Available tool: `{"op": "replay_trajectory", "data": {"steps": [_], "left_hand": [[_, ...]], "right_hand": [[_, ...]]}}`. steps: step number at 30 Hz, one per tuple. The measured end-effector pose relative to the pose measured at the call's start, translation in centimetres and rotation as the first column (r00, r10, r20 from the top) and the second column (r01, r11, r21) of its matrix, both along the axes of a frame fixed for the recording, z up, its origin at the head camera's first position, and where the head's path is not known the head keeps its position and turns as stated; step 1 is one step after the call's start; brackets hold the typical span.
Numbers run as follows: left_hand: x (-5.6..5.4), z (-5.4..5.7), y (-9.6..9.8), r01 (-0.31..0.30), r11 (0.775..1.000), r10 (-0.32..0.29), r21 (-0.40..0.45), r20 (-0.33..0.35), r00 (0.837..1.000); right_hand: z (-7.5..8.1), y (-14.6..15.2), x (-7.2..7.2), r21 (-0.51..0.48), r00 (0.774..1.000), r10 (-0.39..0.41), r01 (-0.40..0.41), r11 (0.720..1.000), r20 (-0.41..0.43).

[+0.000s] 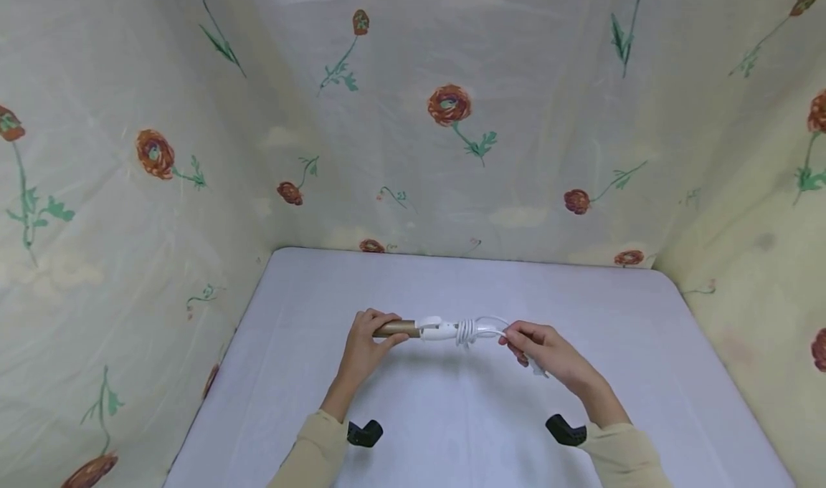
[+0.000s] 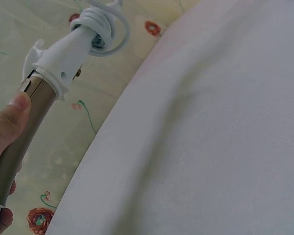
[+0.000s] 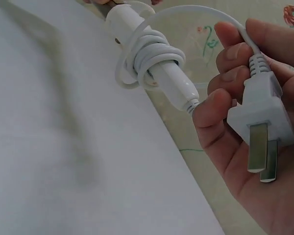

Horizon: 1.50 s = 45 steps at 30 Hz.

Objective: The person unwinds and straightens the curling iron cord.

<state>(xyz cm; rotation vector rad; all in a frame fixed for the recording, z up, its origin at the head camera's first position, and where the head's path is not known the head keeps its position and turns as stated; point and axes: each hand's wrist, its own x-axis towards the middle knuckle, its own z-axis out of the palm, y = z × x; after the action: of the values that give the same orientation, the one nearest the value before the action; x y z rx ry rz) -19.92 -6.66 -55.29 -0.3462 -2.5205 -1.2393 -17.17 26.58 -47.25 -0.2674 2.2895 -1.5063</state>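
A curling iron with a gold-brown barrel and a white handle is held level above the table in the head view. My left hand grips the barrel, thumb along one side and fingers around the other. The white cord is wound several times around the handle, and a loose loop runs from it to my right hand. Thumb and forefinger of that hand pinch the cord just above the plug. The plug hangs in front of the palm, its two flat metal prongs pointing down.
A white-covered table lies below both hands. Cream curtains with printed flowers enclose it at the back and both sides. A black wrist device juts from the left sleeve, and another black device from the right.
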Motion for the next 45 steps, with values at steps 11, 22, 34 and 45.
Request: {"op": "replay_trajectory", "data": {"steps": [11,22,34,45], "left_hand": [[-0.3,0.1,0.0,0.002,1.000,-0.002,0.015,-0.004,1.000],[-0.4,0.2,0.1,0.001,1.000,-0.001,0.001,-0.023,1.000],[-0.5,0.2,-0.1,0.003,1.000,-0.003,0.010,-0.003,1.000],[-0.3,0.3,-0.2,-0.001,1.000,0.001,0.005,-0.015,1.000]], "right_hand": [[-0.8,-1.1,-0.2,-0.232,0.991,0.133,-0.122,0.965,0.029],[-2.0,-2.2,0.2,-0.287,0.972,0.235,-0.220,0.932,0.017],[-3.4,-2.8,0.5,-0.129,0.984,0.177,-0.175,0.976,0.005],[-4.8,-3.2,0.8,-0.138,0.969,0.230,-0.217,0.966,0.091]]}}
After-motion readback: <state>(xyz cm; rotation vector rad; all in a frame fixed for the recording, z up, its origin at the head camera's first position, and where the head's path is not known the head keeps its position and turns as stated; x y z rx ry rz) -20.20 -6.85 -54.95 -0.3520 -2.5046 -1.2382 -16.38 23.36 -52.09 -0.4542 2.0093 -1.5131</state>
